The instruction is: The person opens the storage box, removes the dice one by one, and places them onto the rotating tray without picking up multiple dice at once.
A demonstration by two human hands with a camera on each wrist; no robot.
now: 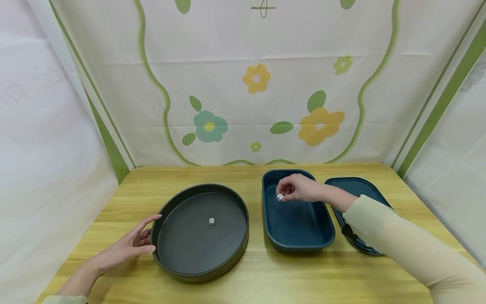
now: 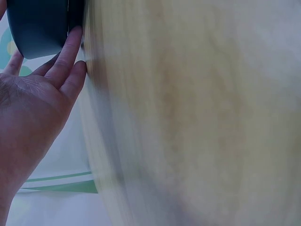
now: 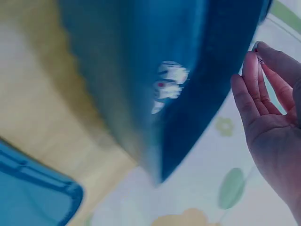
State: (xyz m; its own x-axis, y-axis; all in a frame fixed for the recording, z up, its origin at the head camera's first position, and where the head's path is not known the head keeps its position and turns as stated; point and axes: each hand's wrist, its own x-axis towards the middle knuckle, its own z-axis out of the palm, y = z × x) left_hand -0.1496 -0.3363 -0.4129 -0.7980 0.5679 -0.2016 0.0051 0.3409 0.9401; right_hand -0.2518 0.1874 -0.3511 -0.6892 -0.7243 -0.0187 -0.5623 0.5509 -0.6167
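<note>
My right hand pinches a small white die between thumb and fingertips, over a deep blue rectangular container. Several white dice lie inside that container in the right wrist view, blurred; in the head view my hand and forearm cover part of its inside. To the left stands a round dark pan with low walls. One white die sits on its floor, near the middle. My left hand rests against the pan's left outer wall, thumb and fingers spread along it, fingertips at the rim.
A matching blue lid lies right of the container, partly under my right sleeve. Everything stands on a wooden table. A flower-printed white cloth hangs behind, with white cloth on both sides.
</note>
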